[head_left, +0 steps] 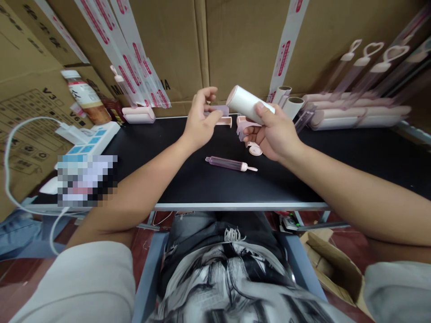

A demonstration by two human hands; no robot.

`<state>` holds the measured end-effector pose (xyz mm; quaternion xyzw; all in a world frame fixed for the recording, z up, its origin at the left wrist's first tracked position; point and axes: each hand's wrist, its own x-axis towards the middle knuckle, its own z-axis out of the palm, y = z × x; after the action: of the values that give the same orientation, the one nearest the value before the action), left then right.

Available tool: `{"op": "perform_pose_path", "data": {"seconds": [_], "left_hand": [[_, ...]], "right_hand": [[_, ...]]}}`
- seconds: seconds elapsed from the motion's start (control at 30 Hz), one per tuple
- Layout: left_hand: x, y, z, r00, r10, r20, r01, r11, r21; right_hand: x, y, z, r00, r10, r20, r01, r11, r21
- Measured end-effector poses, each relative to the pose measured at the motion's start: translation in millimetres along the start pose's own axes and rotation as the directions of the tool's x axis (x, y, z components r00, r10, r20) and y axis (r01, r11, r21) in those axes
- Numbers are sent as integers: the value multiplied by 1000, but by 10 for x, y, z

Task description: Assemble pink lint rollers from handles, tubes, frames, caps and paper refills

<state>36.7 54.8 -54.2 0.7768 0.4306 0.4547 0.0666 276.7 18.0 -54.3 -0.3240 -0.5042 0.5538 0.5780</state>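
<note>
My right hand (278,130) is closed around a white lint roller roll (251,103), tilted with its pink end up to the left. A translucent pink plastic part (241,128) shows right by its lower fingers; whether they hold it I cannot tell. My left hand (201,117) is open, fingers apart and slightly bent, beside a pink roller cover (224,120) lying at the back of the table. In front of both hands lies a clear purple handle (229,163) with a pink loop end. A small round pink piece (255,149) rests below my right hand.
Finished-looking lint rollers (360,114) with heart-loop handles stand at the right, beside white rolls (293,106). One more roller (138,114) stands back left. A power strip (90,143), cables and a bottle (87,98) are at the left. Cardboard (235,49) walls the back.
</note>
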Motion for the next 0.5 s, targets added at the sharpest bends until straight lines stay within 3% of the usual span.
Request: {"op": "perform_pose_path", "data": {"seconds": [0.07, 0.13, 0.23, 0.33, 0.43, 0.5], "left_hand": [[32, -104, -114, 999, -52, 3, 52, 989, 136], [29, -186, -215, 990, -117, 79, 87, 946, 313], [-11, -265, -280, 928, -296, 225, 142, 842, 520], [-31, -292, -251, 860, -386, 333, 128, 796, 591], [-2, -242, -235, 838, -388, 383, 74, 777, 625], [39, -149, -274, 835, -426, 348, 84, 724, 684]], "right_hand": [[-14, -30, 7, 1000, -8, -11, 8, 1000, 11], [-22, -49, 8, 1000, -12, -20, 12, 1000, 12], [-20, -52, 9, 1000, -12, -23, 13, 1000, 17], [-10, -34, 17, 1000, -21, -23, 22, 1000, 17], [1, -15, 20, 999, -40, -14, 39, 999, -7], [8, -7, 11, 999, -54, 0, 54, 998, -24]]}}
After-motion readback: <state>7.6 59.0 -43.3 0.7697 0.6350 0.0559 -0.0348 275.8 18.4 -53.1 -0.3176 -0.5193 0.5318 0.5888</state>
